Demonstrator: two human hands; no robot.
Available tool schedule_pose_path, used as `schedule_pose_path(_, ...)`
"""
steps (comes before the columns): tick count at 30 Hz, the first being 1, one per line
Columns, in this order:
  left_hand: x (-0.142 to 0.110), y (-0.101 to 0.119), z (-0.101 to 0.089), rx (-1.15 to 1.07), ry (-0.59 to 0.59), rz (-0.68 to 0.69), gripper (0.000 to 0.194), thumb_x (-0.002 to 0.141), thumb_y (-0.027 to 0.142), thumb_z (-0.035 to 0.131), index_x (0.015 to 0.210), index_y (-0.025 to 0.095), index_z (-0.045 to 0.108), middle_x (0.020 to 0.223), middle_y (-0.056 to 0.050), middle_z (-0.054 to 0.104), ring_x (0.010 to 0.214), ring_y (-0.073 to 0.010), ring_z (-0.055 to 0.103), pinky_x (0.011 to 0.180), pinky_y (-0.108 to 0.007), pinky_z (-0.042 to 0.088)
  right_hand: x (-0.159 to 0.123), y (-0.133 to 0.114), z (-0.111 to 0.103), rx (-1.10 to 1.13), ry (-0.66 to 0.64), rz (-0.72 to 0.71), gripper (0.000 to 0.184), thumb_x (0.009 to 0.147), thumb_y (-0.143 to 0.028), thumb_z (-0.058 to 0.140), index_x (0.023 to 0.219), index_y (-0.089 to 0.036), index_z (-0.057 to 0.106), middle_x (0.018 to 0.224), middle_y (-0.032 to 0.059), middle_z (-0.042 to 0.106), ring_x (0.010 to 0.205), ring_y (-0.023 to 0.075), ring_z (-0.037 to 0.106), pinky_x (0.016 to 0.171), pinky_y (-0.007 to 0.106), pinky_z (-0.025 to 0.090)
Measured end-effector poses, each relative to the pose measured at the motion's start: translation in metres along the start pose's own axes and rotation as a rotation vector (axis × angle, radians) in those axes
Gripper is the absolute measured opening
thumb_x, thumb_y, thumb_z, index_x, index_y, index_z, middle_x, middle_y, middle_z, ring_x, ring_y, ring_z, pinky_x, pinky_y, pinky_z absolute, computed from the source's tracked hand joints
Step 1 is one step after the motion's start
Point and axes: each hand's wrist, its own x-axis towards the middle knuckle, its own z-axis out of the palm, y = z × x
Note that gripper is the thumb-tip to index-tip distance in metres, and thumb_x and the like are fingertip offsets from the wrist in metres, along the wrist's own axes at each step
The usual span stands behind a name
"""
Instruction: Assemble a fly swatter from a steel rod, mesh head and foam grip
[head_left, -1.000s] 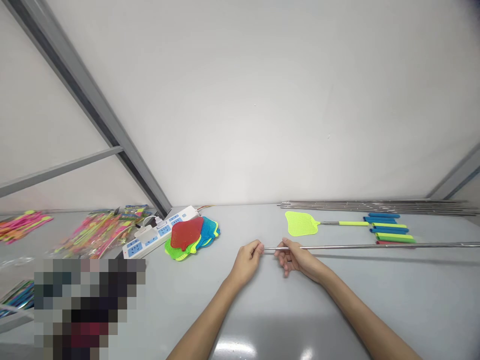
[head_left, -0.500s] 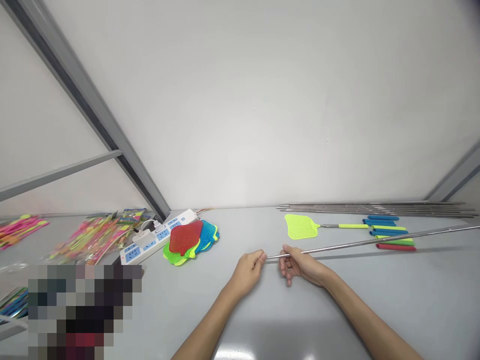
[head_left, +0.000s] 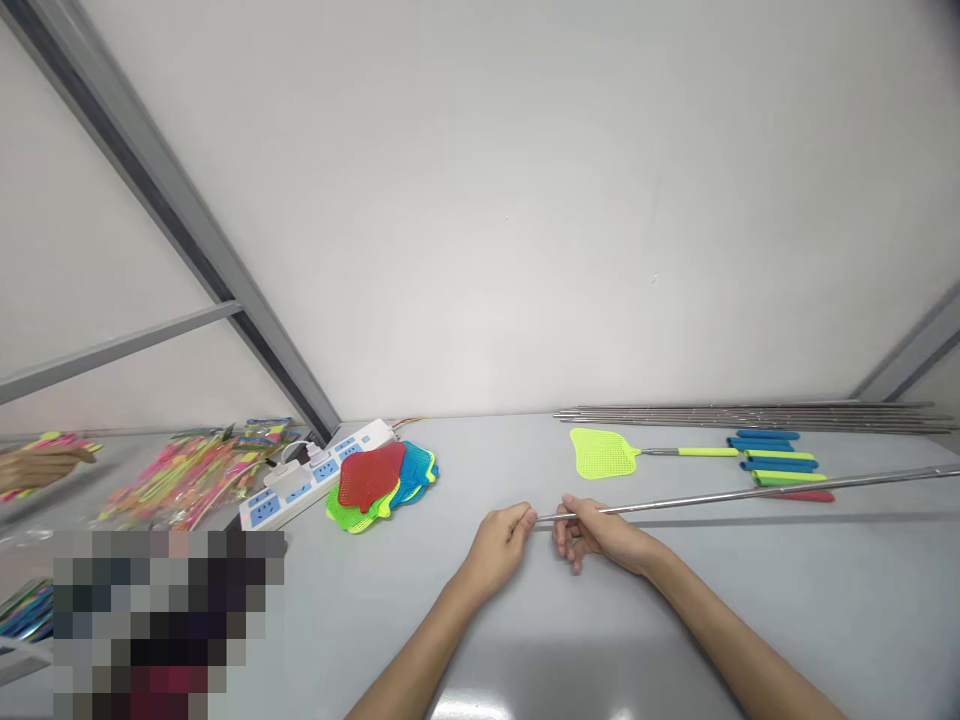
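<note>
A long silver metal rod, apparently telescopic, slants up to the right above the grey table. My left hand is closed on its thin left end. Close beside it, my right hand grips the rod between thumb and fingers, the lower fingers loosely curled. Behind my hands lies a yellow-green fly swatter with a metal shaft and a yellow-green grip. To its right are several coloured tubes in blue, green, yellow and red, partly crossed by the rod. A pile of swatter heads, red on top, lies left of my hands.
Several metal rods lie along the wall at the back. A white power strip with plugs sits at the left, near bagged colourful items. Another person's hand shows at the far left, beyond a grey frame post.
The rod's right part has dipped lower, now crossing the red tube. My hands have barely moved. Another person's hand has come into view at the far left.
</note>
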Motion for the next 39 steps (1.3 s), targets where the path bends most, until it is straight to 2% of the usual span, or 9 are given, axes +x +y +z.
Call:
schedule_pose_path(19,0.0014,-0.0027,0.0018,0.020,0.002,0.003,0.034,0.082,0.038,0.023,0.057,0.017,0.033,0.050,0.005,0.029,0.049,-0.0075,0.029,0.047,-0.019,0.023,-0.0008,-0.0061,0.0037,-0.026,-0.003,-0.014,0.052,0.080,-0.049,0.026,0.062,-0.009,0.053,0.061,0.0063,0.050,0.053,0.0118,0.049,0.047,0.028,0.044)
schedule_pose_path(26,0.0039,-0.0043,0.0016,0.002,0.019,-0.006,0.036,0.081,0.040,0.024,0.056,0.017,0.035,0.050,0.005,0.028,0.049,-0.0077,0.029,0.048,-0.020,0.023,0.0013,-0.0028,0.0025,0.002,0.072,0.007,0.050,0.078,-0.050,0.029,0.066,-0.009,0.055,0.060,0.0055,0.051,0.050,0.0110,0.049,0.045,0.028,0.044)
schedule_pose_path(32,0.0055,-0.0050,0.0011,-0.021,0.043,0.005,0.036,0.081,0.039,0.025,0.059,0.016,0.041,0.050,0.005,0.034,0.049,-0.0078,0.032,0.049,-0.020,0.025,0.0034,-0.0007,0.0002,0.038,0.112,0.021,0.045,0.078,-0.049,0.032,0.076,-0.010,0.056,0.053,0.0026,0.050,0.043,0.0097,0.047,0.038,0.023,0.040)
schedule_pose_path(39,0.0054,-0.0031,-0.0001,-0.062,0.079,-0.011,0.039,0.082,0.041,0.025,0.061,0.016,0.046,0.051,0.005,0.036,0.050,-0.0079,0.034,0.050,-0.020,0.025,0.0035,-0.0018,-0.0003,0.064,0.157,0.009,0.044,0.077,-0.048,0.035,0.079,-0.010,0.057,0.053,0.0026,0.051,0.042,0.0088,0.046,0.038,0.022,0.039)
